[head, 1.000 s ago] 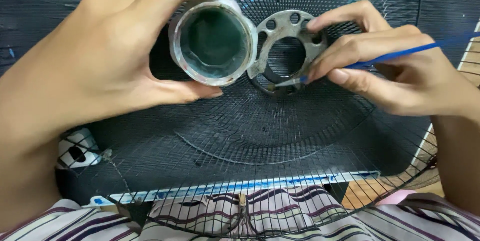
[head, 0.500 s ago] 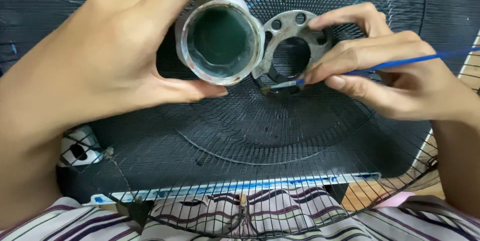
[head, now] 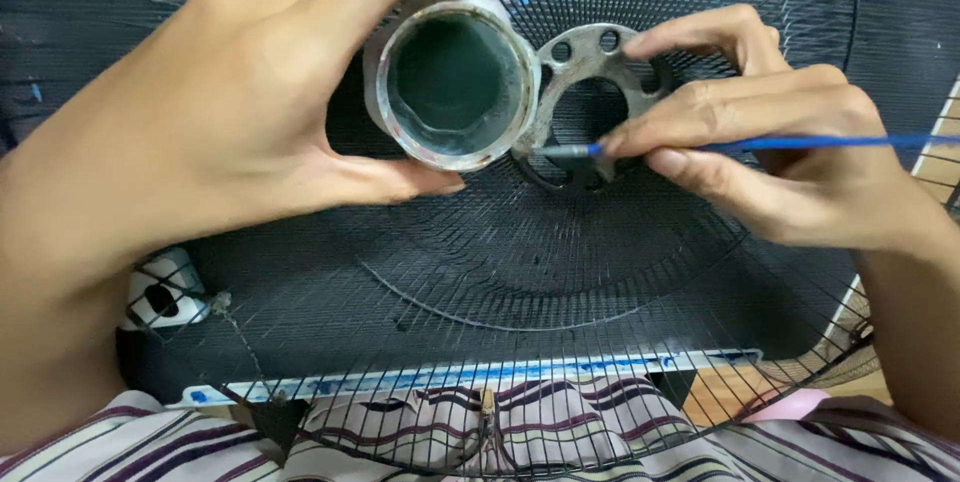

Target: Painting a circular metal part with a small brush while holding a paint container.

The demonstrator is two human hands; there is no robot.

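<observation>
Even soft light, sharp centre, slight wide-angle bending at edges.

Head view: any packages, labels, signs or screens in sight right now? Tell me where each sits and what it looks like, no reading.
No package, label, sign or screen shows.
Small open container: round, pale rim, dark green inside, held in the left hand, top centre.
White object with black markings: lower left, beneath the black wire fan grille; too hidden to identify.
</observation>
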